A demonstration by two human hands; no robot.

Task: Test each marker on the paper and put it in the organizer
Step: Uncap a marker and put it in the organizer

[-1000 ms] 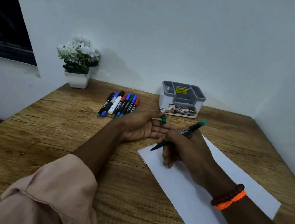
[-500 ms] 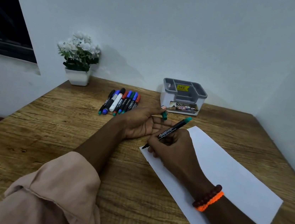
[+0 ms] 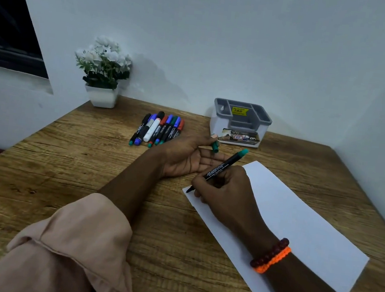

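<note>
Wooden desk against white wall, green marker clamped in right hand, tip touching near corner of paper. Green cap pinched by left hand, palm up, other fingers relaxed. Beyond: row of markers, organizer, potted flowers.

I see a rough-grained wooden table, matt white paper lying smooth, a plastic organizer in grey and white, and glossy plastic on the marker barrel.
</note>
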